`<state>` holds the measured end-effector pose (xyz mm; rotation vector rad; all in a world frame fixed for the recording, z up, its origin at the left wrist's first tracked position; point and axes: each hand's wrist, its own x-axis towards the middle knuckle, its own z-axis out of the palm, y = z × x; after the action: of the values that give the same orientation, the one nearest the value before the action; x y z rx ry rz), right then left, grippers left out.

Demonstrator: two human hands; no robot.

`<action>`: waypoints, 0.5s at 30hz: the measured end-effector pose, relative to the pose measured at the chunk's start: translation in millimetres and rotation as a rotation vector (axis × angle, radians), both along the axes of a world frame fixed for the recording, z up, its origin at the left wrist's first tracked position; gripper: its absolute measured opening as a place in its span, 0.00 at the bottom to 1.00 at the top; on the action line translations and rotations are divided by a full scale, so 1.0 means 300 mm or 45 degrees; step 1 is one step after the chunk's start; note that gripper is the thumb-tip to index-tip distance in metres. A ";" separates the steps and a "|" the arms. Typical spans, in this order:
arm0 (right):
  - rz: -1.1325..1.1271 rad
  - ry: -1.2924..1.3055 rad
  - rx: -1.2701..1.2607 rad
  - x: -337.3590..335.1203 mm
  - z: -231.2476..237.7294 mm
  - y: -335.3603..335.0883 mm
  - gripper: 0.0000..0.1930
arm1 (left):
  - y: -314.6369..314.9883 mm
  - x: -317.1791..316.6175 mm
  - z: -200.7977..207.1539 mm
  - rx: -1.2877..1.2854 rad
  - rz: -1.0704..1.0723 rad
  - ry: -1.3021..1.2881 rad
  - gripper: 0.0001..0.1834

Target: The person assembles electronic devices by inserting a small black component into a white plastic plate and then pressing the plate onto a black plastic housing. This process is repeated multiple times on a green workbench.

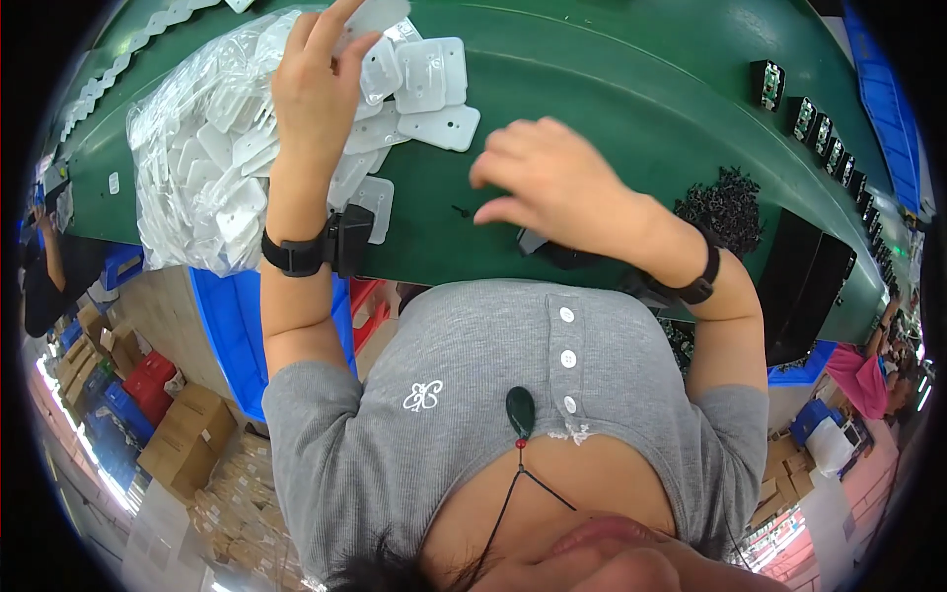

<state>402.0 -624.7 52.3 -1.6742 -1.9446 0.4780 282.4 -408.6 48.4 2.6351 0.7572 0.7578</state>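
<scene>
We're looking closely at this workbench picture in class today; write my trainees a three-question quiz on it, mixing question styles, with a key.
1. Multiple choice: what lies nearest the left hand?
A) white plates
B) a blue bin
C) a cardboard box
2. True or false: the pile of small black parts lies farther right than the right hand.
3. Fill in: the worktable is coloured ____.

Key: 1. A; 2. true; 3. green
</scene>
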 end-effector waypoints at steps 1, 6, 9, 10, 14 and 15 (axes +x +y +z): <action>0.033 -0.011 -0.050 -0.028 -0.017 0.015 0.14 | -0.014 0.006 0.004 -0.195 -0.090 -0.101 0.24; 0.092 -0.206 -0.063 -0.132 -0.085 0.068 0.10 | -0.054 -0.037 -0.014 -0.760 -0.280 -0.274 0.25; 0.186 -0.282 -0.107 -0.154 -0.075 0.055 0.06 | -0.078 -0.053 -0.025 -0.719 -0.315 -0.259 0.24; 0.184 -0.286 -0.111 -0.152 -0.081 0.050 0.06 | -0.105 -0.046 -0.012 -0.831 -0.259 -0.260 0.23; 0.154 -0.176 0.024 -0.148 -0.092 0.052 0.07 | -0.126 -0.034 -0.011 -1.048 -0.150 -0.197 0.22; 0.158 -0.142 0.061 -0.151 -0.095 0.056 0.07 | -0.120 -0.034 -0.013 -1.050 -0.146 -0.193 0.22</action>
<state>356.8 -608.1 23.8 -1.5878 -2.1324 0.3883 272.2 -444.6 44.4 1.8373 0.6752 0.4621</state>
